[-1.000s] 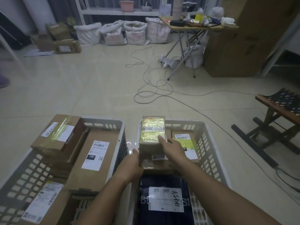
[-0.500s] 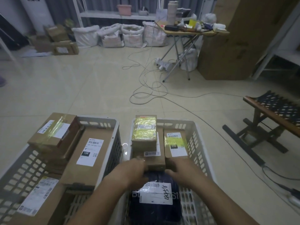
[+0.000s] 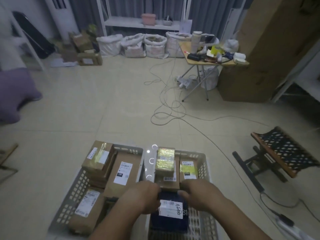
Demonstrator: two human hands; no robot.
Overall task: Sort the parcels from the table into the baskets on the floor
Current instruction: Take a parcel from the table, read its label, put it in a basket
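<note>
Your left hand point(image 3: 145, 196) and right hand point(image 3: 199, 193) are both low over the right basket point(image 3: 206, 163), at the near end of the brown cardboard parcel point(image 3: 170, 181) that lies along the basket's left side. Your left fingers curl down over that parcel's near left corner, out of sight behind the back of your hand. Your right thumb points in toward the parcel's near edge, but motion blur hides whether those fingers actually grip it, so I cannot tell.

On top of that brown parcel sits a smaller parcel wrapped in shiny yellow tape point(image 3: 164, 159). Just right of it, a second brown parcel with a yellow-striped label point(image 3: 187, 168) lies in the far right of the same basket. Nearer you, a dark blue parcel with a white handwritten label point(image 3: 170, 215) lies partly under your hands.

The left basket point(image 3: 76, 191) touches the right one and holds a stack of taped boxes point(image 3: 98, 160) at its far left, a flat box with a black-and-white label point(image 3: 123, 174) beside them, and a padded brown mailer point(image 3: 86, 210) at the near end.

Farther off, cables point(image 3: 166, 108) trail across the tiled floor toward a cluttered folding surface point(image 3: 213, 58).
</note>
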